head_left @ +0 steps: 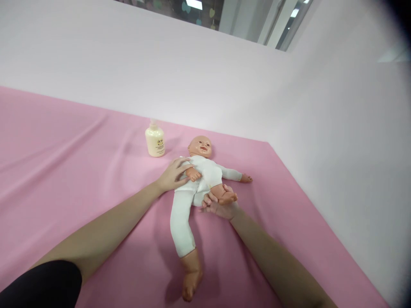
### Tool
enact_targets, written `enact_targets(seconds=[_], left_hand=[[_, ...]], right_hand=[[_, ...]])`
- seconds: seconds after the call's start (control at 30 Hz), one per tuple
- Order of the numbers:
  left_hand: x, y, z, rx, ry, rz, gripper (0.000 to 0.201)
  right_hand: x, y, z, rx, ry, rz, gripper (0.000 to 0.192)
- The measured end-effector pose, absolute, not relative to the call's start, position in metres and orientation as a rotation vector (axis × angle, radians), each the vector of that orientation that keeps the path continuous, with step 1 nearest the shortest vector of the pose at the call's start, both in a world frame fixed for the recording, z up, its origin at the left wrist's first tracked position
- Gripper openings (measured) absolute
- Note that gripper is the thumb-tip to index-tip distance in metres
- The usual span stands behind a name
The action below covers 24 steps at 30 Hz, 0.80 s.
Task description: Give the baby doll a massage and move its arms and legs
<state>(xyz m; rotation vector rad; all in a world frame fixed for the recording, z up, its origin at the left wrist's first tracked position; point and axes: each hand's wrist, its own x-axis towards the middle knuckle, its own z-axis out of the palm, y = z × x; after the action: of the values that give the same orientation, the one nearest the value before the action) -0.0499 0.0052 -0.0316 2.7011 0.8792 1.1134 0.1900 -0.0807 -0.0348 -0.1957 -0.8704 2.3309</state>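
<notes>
A baby doll (pixel 183 216) with a white cloth body lies on its back, head at the far end. My left hand (pixel 175 174) is closed around the doll's arm at the side of its torso; the doll's small hand pokes out past my fingers. Under the doll's other leg, my right hand (pixel 223 208) grips it near the ankle, fingers partly hidden by the foot. That leg is bent up toward the belly, while the leg on the left stretches straight toward me. The doll's far arm lies out to the right.
A pale yellow pump bottle (pixel 155 141) stands upright left of the doll's head. A pink sheet (pixel 80 171) with soft creases covers the surface. White walls (pixel 144 64) rise behind and on the right, with a window (pixel 205 15) at the top.
</notes>
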Motion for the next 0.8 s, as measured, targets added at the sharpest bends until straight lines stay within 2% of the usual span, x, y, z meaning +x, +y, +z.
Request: enact_targets(seconds=[0.27,0.8], left_hand=[[-0.0496,0.0046,-0.0306,2.739,0.871,1.124,0.044],[-0.0488,0.0051,-0.0315,2.766,0.802,1.134,0.043]], right_hand=[[0.1895,-0.0809,-0.0349,-0.272,-0.832,2.314,0.055],[0.1884,-0.0801,-0.0359,-0.282,-0.858,2.348,0.053]])
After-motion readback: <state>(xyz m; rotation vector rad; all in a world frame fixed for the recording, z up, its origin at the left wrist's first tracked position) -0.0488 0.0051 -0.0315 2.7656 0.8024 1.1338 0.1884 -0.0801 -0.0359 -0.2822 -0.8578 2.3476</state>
